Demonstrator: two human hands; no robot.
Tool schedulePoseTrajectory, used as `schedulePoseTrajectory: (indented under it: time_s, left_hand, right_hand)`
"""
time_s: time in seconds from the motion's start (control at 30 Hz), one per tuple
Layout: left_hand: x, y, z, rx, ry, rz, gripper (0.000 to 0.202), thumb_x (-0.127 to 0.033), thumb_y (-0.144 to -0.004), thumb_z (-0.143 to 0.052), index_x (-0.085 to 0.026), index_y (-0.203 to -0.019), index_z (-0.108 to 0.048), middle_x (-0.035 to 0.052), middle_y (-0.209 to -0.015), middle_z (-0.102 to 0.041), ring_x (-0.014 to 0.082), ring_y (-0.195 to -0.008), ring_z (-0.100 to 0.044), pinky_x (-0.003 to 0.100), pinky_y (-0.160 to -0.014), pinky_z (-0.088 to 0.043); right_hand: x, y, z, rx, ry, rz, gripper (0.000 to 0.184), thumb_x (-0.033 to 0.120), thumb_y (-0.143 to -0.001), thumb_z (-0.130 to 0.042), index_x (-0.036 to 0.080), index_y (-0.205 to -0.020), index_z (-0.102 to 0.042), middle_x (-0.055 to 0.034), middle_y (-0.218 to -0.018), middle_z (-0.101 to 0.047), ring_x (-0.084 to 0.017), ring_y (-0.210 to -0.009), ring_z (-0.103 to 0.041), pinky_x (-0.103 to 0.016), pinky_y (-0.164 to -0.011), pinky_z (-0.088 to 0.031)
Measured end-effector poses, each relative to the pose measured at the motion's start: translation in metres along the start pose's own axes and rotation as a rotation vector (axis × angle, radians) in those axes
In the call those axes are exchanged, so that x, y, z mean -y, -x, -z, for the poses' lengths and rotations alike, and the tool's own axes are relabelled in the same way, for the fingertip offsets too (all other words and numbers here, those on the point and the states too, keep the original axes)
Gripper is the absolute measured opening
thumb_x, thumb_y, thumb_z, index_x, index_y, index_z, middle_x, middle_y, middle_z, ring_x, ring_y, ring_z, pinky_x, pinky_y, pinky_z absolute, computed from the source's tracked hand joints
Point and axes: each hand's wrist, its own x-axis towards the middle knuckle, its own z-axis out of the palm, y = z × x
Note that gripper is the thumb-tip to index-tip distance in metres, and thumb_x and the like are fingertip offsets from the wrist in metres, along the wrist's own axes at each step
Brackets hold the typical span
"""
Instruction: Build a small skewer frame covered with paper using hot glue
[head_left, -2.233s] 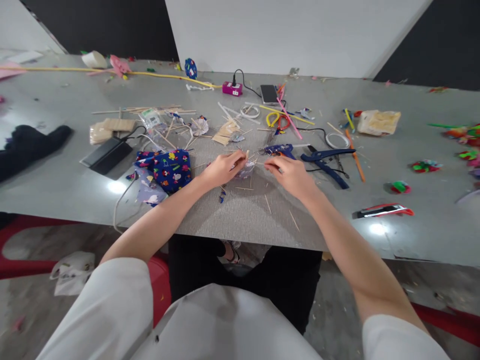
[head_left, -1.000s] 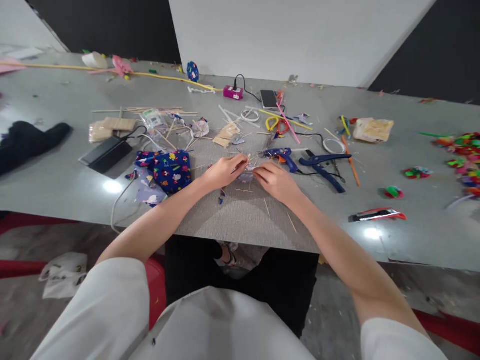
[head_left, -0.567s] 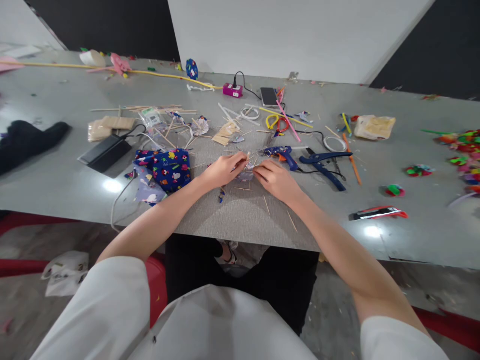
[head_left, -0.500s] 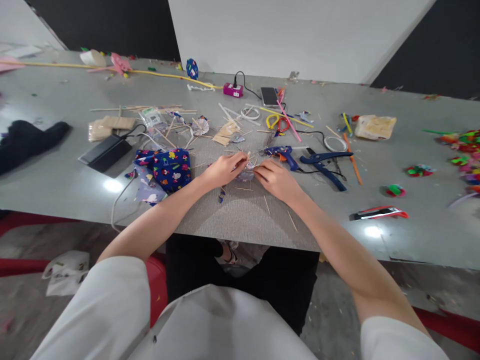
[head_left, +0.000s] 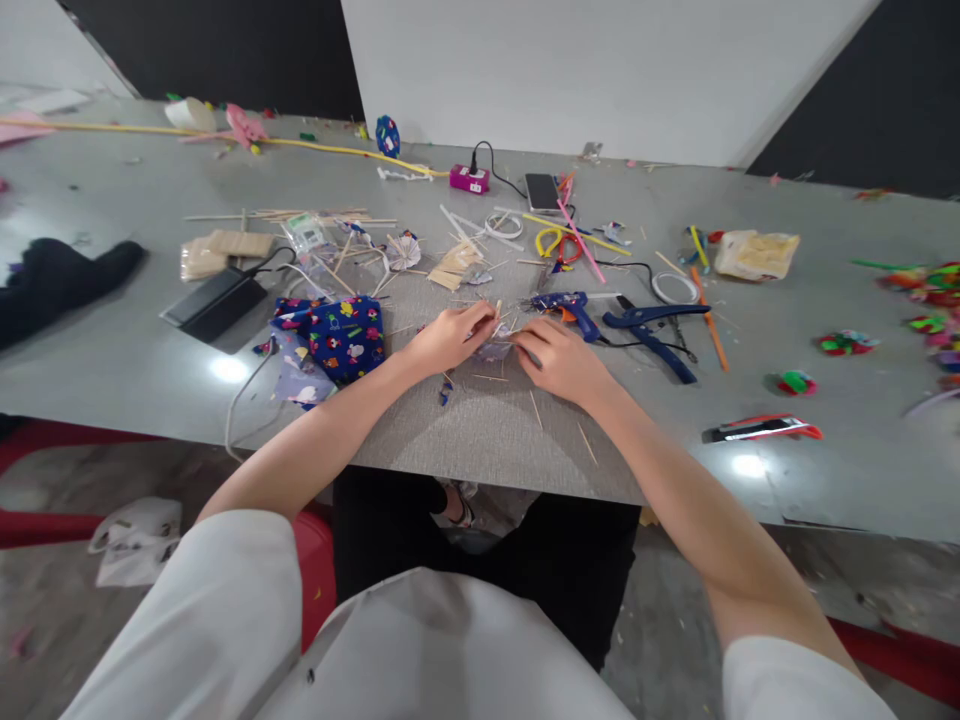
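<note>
Both hands meet over a small piece of pale patterned fabric with thin wooden sticks [head_left: 493,350] on the grey table. My left hand [head_left: 455,338] has its fingers closed on the piece from the left, by an upright stick end. My right hand [head_left: 553,352] pinches at its right side, thumb and fingertips together. Fingertips hide much of the piece. Just beyond my right hand lies a blue glue gun [head_left: 568,308]. Left of my left hand is a folded blue printed cloth [head_left: 346,338], its pale underside turned up. Loose thin sticks [head_left: 535,410] lie near my hands.
Blue-handled cutters [head_left: 651,335] and a red utility knife [head_left: 763,428] lie to the right. Yellow and red scissors [head_left: 559,243], a phone [head_left: 541,192] and a purple power socket [head_left: 469,179] sit farther back. A black box [head_left: 214,305] with cables stands left, near wooden sticks [head_left: 240,243].
My right hand has shifted very slightly at the fabric piece's right side. My left hand keeps its grip. The whole view has moved a few pixels.
</note>
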Motion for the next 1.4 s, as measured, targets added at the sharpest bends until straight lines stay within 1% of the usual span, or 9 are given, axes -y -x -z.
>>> schedulePoseTrajectory:
  time_s: [0.27,0.43,0.53,0.67,0.83,0.97,1.1,1.27,1.4]
  left_hand:
    - [0.0,0.001,0.0,0.024,0.005,0.002,0.02,-0.032,-0.109,-0.049,-0.018,-0.112,-0.064,0.0039,-0.089,-0.071,0.0127,-0.075,-0.066,0.024,-0.071,-0.047]
    - [-0.003,0.001,0.001,0.032,0.018,-0.029,0.023,-0.033,-0.111,-0.047,-0.018,-0.114,-0.064,0.006,-0.096,-0.072,0.013,-0.08,-0.067,0.024,-0.074,-0.048]
    - [-0.003,0.001,0.001,0.021,0.013,-0.048,0.024,-0.033,-0.111,-0.046,-0.018,-0.113,-0.065,0.0068,-0.096,-0.072,0.0129,-0.08,-0.067,0.025,-0.075,-0.049]
    - [-0.001,0.002,-0.001,0.008,-0.013,-0.047,0.023,-0.033,-0.11,-0.047,-0.018,-0.112,-0.065,0.0063,-0.094,-0.072,0.0131,-0.078,-0.066,0.026,-0.074,-0.049]
    - [0.0,0.001,-0.003,0.011,-0.008,-0.058,0.023,-0.031,-0.11,-0.047,-0.018,-0.113,-0.065,0.0071,-0.096,-0.072,0.0132,-0.08,-0.067,0.026,-0.075,-0.049]
    - [0.0,0.001,-0.002,0.0,-0.009,-0.057,0.023,-0.032,-0.11,-0.047,-0.018,-0.111,-0.065,0.0059,-0.093,-0.072,0.0123,-0.077,-0.065,0.025,-0.074,-0.048]
    - [0.001,0.001,-0.001,-0.005,-0.012,-0.053,0.022,-0.032,-0.11,-0.048,-0.018,-0.11,-0.065,0.0049,-0.091,-0.071,0.0117,-0.075,-0.063,0.024,-0.073,-0.047]
    - [0.002,0.002,-0.001,-0.01,0.001,-0.035,0.021,-0.031,-0.109,-0.05,-0.018,-0.112,-0.066,0.0046,-0.092,-0.072,0.0115,-0.076,-0.064,0.024,-0.074,-0.047]
    - [0.001,0.001,0.0,-0.016,0.013,-0.034,0.022,-0.03,-0.109,-0.049,-0.018,-0.112,-0.067,0.0052,-0.094,-0.072,0.0114,-0.077,-0.064,0.024,-0.075,-0.048]
  right_hand:
    - [0.0,0.0,0.0,0.018,0.052,0.055,0.027,0.021,-0.106,-0.047,0.017,-0.111,-0.074,-0.0124,-0.106,-0.068,-0.029,-0.107,-0.064,-0.05,-0.101,-0.057]
    - [0.002,0.0,0.007,-0.011,-0.013,0.002,0.027,0.028,-0.106,-0.049,0.018,-0.119,-0.071,-0.0134,-0.112,-0.069,-0.03,-0.111,-0.064,-0.049,-0.103,-0.055]
    - [-0.011,0.002,0.008,-0.14,-0.05,-0.188,0.028,0.033,-0.107,-0.046,0.021,-0.118,-0.068,-0.0134,-0.11,-0.068,-0.03,-0.108,-0.064,-0.049,-0.101,-0.054]
    - [-0.042,0.009,-0.001,-0.307,0.059,-0.592,0.03,0.044,-0.101,-0.052,0.018,-0.11,-0.063,-0.0174,-0.108,-0.066,-0.035,-0.107,-0.061,-0.057,-0.099,-0.05]
    - [-0.065,0.017,-0.022,-0.224,0.205,-0.821,0.05,0.058,-0.089,-0.064,0.013,-0.108,-0.059,-0.0253,-0.114,-0.066,-0.042,-0.113,-0.059,-0.068,-0.101,-0.042]
    - [-0.068,0.014,-0.028,-0.195,0.202,-0.869,0.043,0.047,-0.089,-0.063,0.01,-0.109,-0.059,-0.0276,-0.113,-0.068,-0.042,-0.11,-0.062,-0.066,-0.102,-0.043]
    - [-0.074,0.012,-0.023,-0.24,0.127,-0.892,0.038,0.041,-0.09,-0.061,0.01,-0.111,-0.059,-0.0227,-0.096,-0.071,-0.038,-0.095,-0.068,-0.058,-0.094,-0.05]
    - [-0.075,0.015,-0.006,-0.32,-0.08,-0.831,0.042,0.05,-0.088,-0.066,0.017,-0.113,-0.059,-0.0115,-0.085,-0.072,-0.032,-0.082,-0.069,-0.046,-0.08,-0.055]
    - [-0.059,0.013,0.009,-0.255,-0.091,-0.669,0.039,0.061,-0.094,-0.059,0.023,-0.103,-0.062,-0.0097,-0.091,-0.073,-0.029,-0.084,-0.068,-0.044,-0.082,-0.055]
